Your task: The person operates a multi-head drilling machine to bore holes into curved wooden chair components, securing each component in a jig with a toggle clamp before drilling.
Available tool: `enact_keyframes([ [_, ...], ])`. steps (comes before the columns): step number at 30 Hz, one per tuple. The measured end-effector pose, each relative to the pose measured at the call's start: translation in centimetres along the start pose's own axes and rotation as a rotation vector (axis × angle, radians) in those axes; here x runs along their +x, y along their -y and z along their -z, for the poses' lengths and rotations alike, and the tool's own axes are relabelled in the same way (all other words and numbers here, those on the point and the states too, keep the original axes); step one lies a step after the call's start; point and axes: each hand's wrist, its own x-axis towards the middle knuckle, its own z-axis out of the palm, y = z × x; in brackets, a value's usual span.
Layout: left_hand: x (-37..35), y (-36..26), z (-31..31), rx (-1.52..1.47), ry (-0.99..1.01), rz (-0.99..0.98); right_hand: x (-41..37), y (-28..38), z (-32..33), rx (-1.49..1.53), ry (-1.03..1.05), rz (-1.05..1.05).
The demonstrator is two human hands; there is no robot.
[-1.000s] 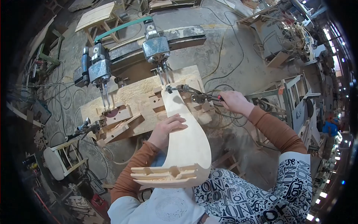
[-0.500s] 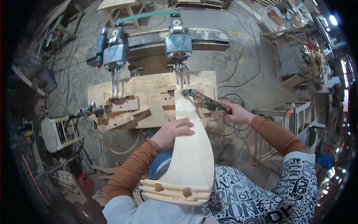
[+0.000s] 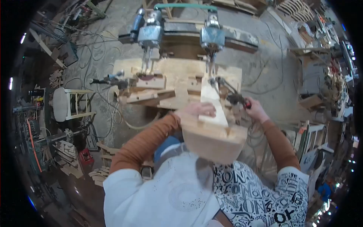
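Note:
A pale curved wooden panel (image 3: 210, 90) runs from the board toward my body, its blurred near end with a thick crosspiece (image 3: 213, 142) in front of my chest. My left hand (image 3: 196, 109) grips the panel's left edge with its fingers bent over the top. My right hand (image 3: 256, 109) is closed round the red and black handle of a toggle clamp (image 3: 234, 96). The clamp's tip reaches the panel's far end, below the drill bits (image 3: 210, 64) of the right drill head (image 3: 212, 38).
A second drill head (image 3: 150, 36) stands to the left, above wooden blocks (image 3: 151, 82) on the dusty board (image 3: 177, 68). Another clamp (image 3: 117, 80) is at the board's left. Hoses cross the floor; a wooden stool frame (image 3: 73, 104) is at left.
The view has shifted, so the machine sits further right and higher. The panel's near end has come up toward the camera. Both hands keep their holds on panel and clamp.

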Motion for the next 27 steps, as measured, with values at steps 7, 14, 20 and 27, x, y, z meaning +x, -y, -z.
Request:
enact_keyframes([
  [7,0.1,-1.2,0.9,0.370,0.151,0.174,-0.8,1.4,-0.6,0.169,-0.068,-0.059],
  [14,-0.2,-1.1,1.0,0.143,0.024,0.045,-9.0,32.8,8.2,0.474,-0.744,0.465],
  [20,-0.5,-0.7,2.3,0.140,0.018,-0.035,-7.0,42.8,8.1,-0.429,-0.611,0.273],
  [27,0.2,-0.2,2.3,0.228,0.104,-0.110,-7.6,42.2,9.3,-0.594,-0.391,0.175],
])
